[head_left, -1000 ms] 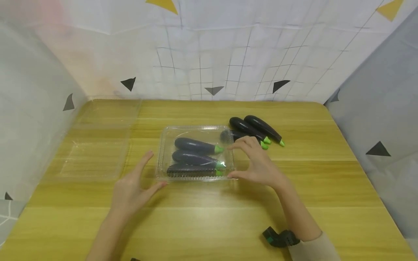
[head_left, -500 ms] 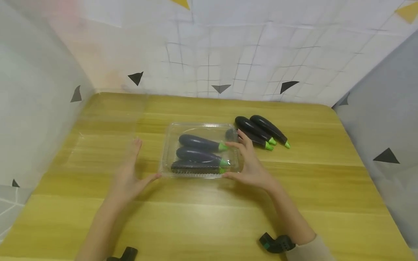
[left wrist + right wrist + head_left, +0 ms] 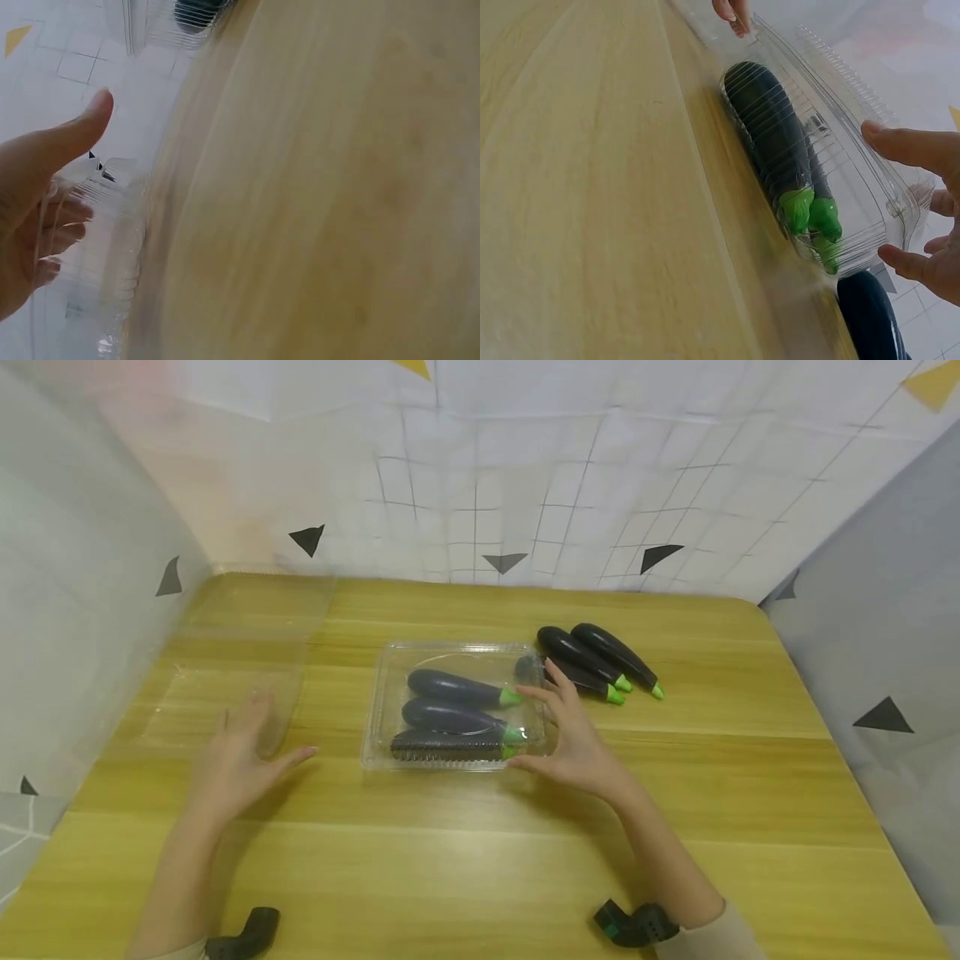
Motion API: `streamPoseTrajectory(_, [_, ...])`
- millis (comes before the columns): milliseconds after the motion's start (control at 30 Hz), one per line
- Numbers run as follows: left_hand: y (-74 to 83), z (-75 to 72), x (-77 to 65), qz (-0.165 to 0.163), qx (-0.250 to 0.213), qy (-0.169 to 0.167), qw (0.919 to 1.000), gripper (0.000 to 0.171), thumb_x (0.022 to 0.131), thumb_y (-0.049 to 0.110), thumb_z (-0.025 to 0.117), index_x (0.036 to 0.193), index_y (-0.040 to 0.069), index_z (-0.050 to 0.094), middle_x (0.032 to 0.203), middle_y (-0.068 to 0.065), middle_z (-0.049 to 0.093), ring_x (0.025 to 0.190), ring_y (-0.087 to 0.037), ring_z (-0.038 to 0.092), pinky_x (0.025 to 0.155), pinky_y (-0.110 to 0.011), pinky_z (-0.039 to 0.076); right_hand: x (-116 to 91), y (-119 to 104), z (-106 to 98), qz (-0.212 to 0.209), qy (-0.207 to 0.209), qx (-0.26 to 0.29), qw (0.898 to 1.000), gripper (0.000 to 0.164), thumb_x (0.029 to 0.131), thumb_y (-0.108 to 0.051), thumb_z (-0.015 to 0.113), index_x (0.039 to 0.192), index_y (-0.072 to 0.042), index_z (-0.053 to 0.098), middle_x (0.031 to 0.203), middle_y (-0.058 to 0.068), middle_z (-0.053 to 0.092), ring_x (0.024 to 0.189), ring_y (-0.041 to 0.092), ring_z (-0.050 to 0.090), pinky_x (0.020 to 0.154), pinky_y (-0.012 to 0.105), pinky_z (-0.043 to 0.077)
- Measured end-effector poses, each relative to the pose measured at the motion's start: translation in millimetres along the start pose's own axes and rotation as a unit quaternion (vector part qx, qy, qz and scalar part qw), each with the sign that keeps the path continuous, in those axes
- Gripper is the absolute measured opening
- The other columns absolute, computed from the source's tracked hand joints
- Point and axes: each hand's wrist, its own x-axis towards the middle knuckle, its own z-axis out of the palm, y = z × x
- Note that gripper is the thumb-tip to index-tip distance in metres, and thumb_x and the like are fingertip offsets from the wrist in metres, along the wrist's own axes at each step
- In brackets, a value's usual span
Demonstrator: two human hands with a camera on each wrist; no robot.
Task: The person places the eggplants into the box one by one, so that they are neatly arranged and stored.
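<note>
On the left of the bench (image 3: 465, 860), an opened-out clear plastic clamshell (image 3: 168, 714) lies by my left grip (image 3: 236, 760), whose thumb and fingers stand apart; some fingers show through the plastic, but whether they touch it I cannot tell; mid-bench, a closed clamshell (image 3: 385, 702) holds three dark eggplants (image 3: 453, 716), green stems rightward; my right grip (image 3: 573, 752) is clamped on its right end, thumb at the near rim; just beyond that end lie three loose eggplants (image 3: 570, 647).

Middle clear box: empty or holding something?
Not empty: the clear box holds three eggplants, visible through its plastic in the head view; their green stems show in the right wrist view.
</note>
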Motion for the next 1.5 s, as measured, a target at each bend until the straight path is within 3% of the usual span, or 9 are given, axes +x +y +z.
streamPoseTrajectory(200, [9.4,0.1,0.5,-0.013,0.025,-0.027,0.9992,0.093,0.082,0.054,0.069,0.146,-0.003,0.035,0.147,-0.028,0.033,0.127,-0.063,0.022,0.097,-0.075,0.019,-5.7,1.3,-3.1,-0.001,0.006,-0.021,1.000,0.088,0.064,-0.021,0.091,0.140,-0.009,0.047,0.160,0.012,0.003,0.145,0.035,0.009,0.104,0.066,0.026])
streamPoseTrajectory(433, [16.3,4.6,-3.1,0.033,0.067,-0.032,0.9967,0.091,0.086,0.053,0.066,0.151,0.003,0.027,0.146,-0.028,0.033,0.122,-0.066,0.027,0.089,-0.077,0.027,-11.4,1.4,-7.2,-0.006,0.001,-0.003,1.000,0.089,0.065,-0.017,0.091,0.140,-0.007,0.045,0.159,0.014,0.005,0.143,0.038,0.013,0.099,0.053,0.043])
streamPoseTrajectory(600, [22.8,11.4,-5.8,0.084,0.073,-0.013,0.9937,0.085,0.086,0.042,0.071,0.150,0.003,0.030,0.145,-0.028,0.037,0.120,-0.057,0.041,0.084,-0.068,0.043,-20.4,2.2,-11.3,-0.008,-0.005,0.002,1.000,0.090,0.064,-0.016,0.091,0.140,-0.007,0.045,0.160,0.012,0.006,0.143,0.036,0.016,0.099,0.052,0.042])
streamPoseTrajectory(833, [35.8,22.7,-7.3,0.144,0.067,-0.017,0.9871,0.084,0.086,0.036,0.071,0.149,0.000,0.029,0.148,-0.024,0.034,0.124,-0.045,0.046,0.082,-0.046,0.054,-48.8,6.3,-22.3,-0.020,0.003,0.007,1.000,0.091,0.064,-0.011,0.091,0.141,-0.007,0.043,0.159,0.013,0.011,0.143,0.037,0.016,0.098,0.055,0.041])
streamPoseTrajectory(900, [40.4,25.3,-7.1,0.153,0.071,-0.018,0.9856,0.085,0.086,0.039,0.071,0.150,0.003,0.029,0.149,-0.021,0.033,0.118,-0.043,0.052,0.062,-0.033,0.056,-56.7,7.9,-25.0,-0.020,0.005,0.009,1.000,0.092,0.065,-0.012,0.090,0.143,-0.007,0.040,0.159,0.014,0.010,0.143,0.038,0.017,0.098,0.056,0.041])
streamPoseTrajectory(967, [45.3,28.4,-6.7,0.165,0.071,-0.021,0.9836,0.087,0.085,0.040,0.072,0.151,0.004,0.029,0.150,-0.021,0.033,0.115,-0.042,0.055,0.056,-0.029,0.054,-64.3,9.5,-27.4,-0.016,0.007,0.016,1.000,0.095,0.066,-0.012,0.089,0.145,-0.005,0.036,0.160,0.014,0.008,0.142,0.039,0.018,0.098,0.055,0.041])
streamPoseTrajectory(1167, [59.2,38.0,-4.9,0.185,0.055,-0.039,0.9804,0.086,0.085,0.039,0.072,0.150,0.001,0.029,0.152,-0.020,0.030,0.129,-0.039,0.043,0.083,-0.044,0.054,-87.2,14.1,-38.1,0.004,0.018,0.011,1.000,0.098,0.068,-0.015,0.089,0.148,-0.007,0.033,0.160,0.011,0.009,0.142,0.036,0.020,0.100,0.050,0.041])
streamPoseTrajectory(1367, [67.4,43.4,-4.7,0.172,0.052,-0.063,0.9817,0.085,0.088,0.048,0.065,0.152,0.007,0.026,0.154,-0.015,0.027,0.133,-0.037,0.038,0.082,-0.047,0.053,-114.4,21.4,-53.6,0.041,0.021,0.007,0.999,0.088,0.072,-0.016,0.086,0.146,-0.013,0.039,0.160,0.007,0.012,0.143,0.033,0.020,0.102,0.050,0.037])
streamPoseTrajectory(1500, [70.6,47.2,-4.2,0.200,0.052,-0.054,0.9770,0.085,0.086,0.045,0.068,0.150,0.004,0.030,0.153,-0.017,0.029,0.126,-0.038,0.047,0.074,-0.038,0.056,-132.8,22.1,-66.0,0.075,0.027,0.011,0.997,0.086,0.072,-0.017,0.086,0.146,-0.017,0.040,0.160,0.004,0.013,0.144,0.023,0.019,0.106,0.025,0.036])
